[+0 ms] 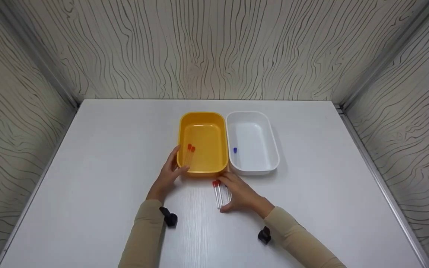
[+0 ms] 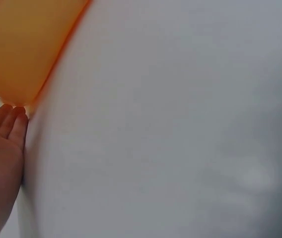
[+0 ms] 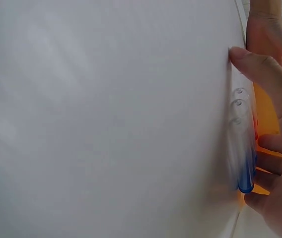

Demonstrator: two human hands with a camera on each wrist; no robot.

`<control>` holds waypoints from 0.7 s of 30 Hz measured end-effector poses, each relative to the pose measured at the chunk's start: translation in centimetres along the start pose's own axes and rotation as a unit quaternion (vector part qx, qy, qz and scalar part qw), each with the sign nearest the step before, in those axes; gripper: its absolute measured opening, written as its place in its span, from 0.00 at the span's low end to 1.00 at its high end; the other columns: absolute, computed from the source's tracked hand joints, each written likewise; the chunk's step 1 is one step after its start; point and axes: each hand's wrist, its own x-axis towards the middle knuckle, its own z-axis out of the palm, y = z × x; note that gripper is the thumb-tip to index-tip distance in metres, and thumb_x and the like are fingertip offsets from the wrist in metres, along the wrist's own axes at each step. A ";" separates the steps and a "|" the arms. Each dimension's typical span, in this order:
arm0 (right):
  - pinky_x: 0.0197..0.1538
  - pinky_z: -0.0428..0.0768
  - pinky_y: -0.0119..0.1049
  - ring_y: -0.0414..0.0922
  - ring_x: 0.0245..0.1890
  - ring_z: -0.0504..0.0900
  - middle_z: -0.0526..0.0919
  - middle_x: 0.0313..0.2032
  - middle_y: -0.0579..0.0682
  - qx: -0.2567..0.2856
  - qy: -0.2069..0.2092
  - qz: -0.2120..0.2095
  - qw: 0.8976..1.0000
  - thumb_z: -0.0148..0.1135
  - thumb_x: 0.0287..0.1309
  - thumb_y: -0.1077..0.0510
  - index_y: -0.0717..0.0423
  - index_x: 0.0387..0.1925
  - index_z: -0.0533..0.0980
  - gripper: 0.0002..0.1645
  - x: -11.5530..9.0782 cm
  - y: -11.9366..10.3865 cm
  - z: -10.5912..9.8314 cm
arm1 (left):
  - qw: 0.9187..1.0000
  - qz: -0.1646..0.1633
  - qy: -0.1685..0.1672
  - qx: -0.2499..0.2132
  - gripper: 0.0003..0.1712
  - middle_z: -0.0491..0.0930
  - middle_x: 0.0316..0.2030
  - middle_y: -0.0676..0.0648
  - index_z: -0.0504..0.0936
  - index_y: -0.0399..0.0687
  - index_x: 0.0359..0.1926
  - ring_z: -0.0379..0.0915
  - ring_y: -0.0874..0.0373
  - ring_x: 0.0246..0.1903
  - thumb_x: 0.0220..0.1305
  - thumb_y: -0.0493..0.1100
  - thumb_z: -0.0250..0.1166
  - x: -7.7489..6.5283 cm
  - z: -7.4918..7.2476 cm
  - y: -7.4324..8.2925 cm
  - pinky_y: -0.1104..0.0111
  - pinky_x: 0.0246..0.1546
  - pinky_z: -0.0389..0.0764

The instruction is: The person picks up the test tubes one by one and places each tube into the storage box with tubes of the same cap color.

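My left hand (image 1: 166, 176) is at the near-left corner of the yellow tray (image 1: 210, 136), its thumb overlapping the front rim. Its straight fingers (image 2: 17, 126) meet the tray's outer side. Two red-capped tubes (image 1: 189, 156) lean inside this tray. In front of it, several clear test tubes (image 1: 218, 196) lie side by side on the table, red caps away from me. My right hand (image 1: 242, 193) spreads around their right side, thumb near the clear ends and fingertips by the caps. A blue-capped tube (image 3: 246, 181) shows beside its fingers in the right wrist view.
A white tray (image 1: 253, 141) stands against the yellow tray's right side, with a blue-capped tube (image 1: 235, 151) in it. Both trays rest on the white table (image 1: 125, 149). Wood-patterned walls (image 1: 207, 52) rise behind and at the sides.
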 end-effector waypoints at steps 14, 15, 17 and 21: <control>0.71 0.67 0.48 0.52 0.68 0.65 0.69 0.63 0.55 0.043 0.015 -0.002 0.999 0.83 0.27 0.44 0.59 0.60 0.70 0.55 0.0 0.1 -0.5 | 0.999 -0.031 0.007 0.005 0.46 0.49 0.76 0.57 0.51 0.83 0.70 0.45 0.55 0.77 0.59 0.51 0.68 0.0 0.2 0.2 0.50 0.76 0.49; 0.71 0.67 0.48 0.54 0.69 0.64 0.70 0.63 0.55 0.046 0.021 -0.007 0.999 0.84 0.27 0.44 0.58 0.59 0.70 0.54 0.0 0.0 -0.6 | 0.999 -0.033 0.006 0.004 0.46 0.49 0.77 0.57 0.51 0.83 0.70 0.45 0.54 0.77 0.59 0.51 0.68 0.0 0.2 0.2 0.50 0.76 0.48; 0.71 0.67 0.50 0.57 0.72 0.59 0.70 0.62 0.54 0.054 0.029 -0.011 0.998 0.84 0.25 0.45 0.56 0.57 0.71 0.53 -0.1 -0.2 -0.8 | 0.999 -0.038 0.007 0.005 0.46 0.48 0.77 0.58 0.50 0.85 0.69 0.44 0.55 0.77 0.58 0.52 0.68 -0.1 0.2 0.2 0.50 0.76 0.48; 0.72 0.64 0.53 0.60 0.76 0.51 0.68 0.65 0.54 0.063 0.033 -0.008 0.997 0.85 0.24 0.45 0.55 0.58 0.71 0.54 -0.4 -0.8 -1.4 | 0.999 -0.048 0.008 0.000 0.45 0.48 0.76 0.60 0.51 0.88 0.68 0.44 0.56 0.77 0.58 0.52 0.68 -0.1 0.1 0.3 0.49 0.76 0.47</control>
